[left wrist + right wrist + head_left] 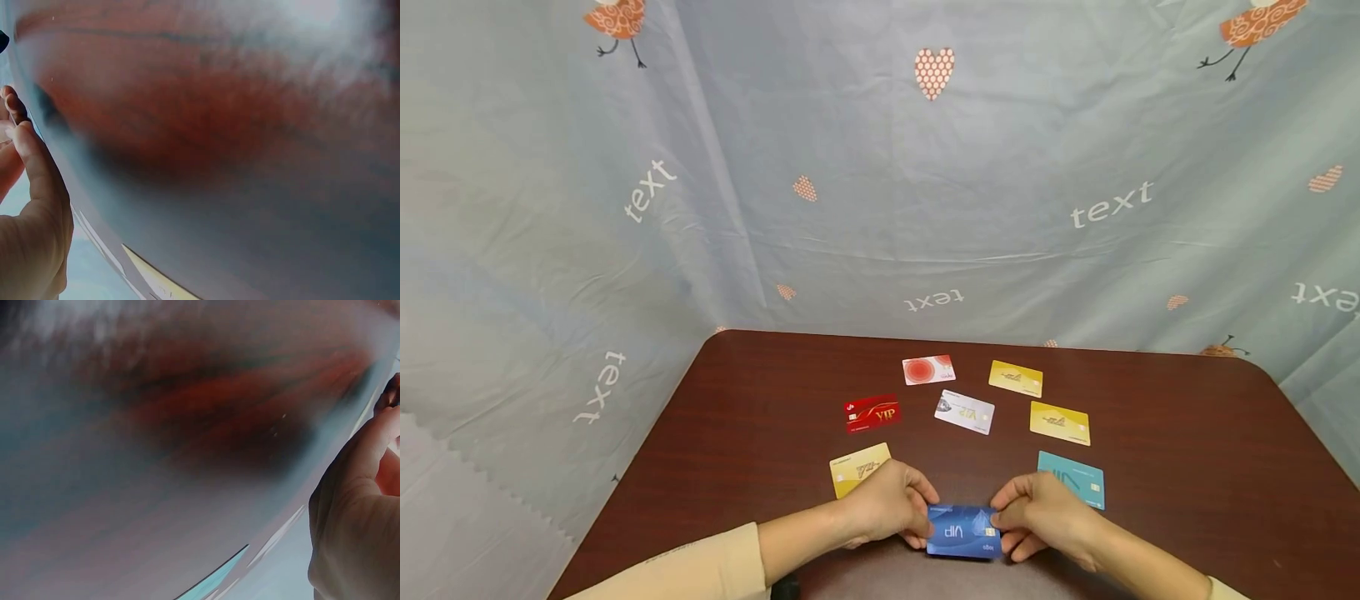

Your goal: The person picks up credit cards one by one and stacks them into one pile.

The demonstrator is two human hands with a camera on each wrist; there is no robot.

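Head view: the blue card (958, 540) is pinched at one short edge by the left hand (887, 504) and at the other by the right hand (1051, 518), near the front of the bench (737, 433). A yellow card (844, 477) is partly covered by the left hand; a teal card (1092, 490) is partly hidden behind the right. Farther back, a red card (871, 413), two white cards (965, 412) (928, 370) and two gold cards (1059, 423) (1016, 378) are scattered flat. All are thin, rectangular and round-cornered. The bench is finished in smooth, dark reddish brown; light is reflected from it in both wrist views. It is backed by creased grey-blue fabric (865, 125), printed with hearts and birds.
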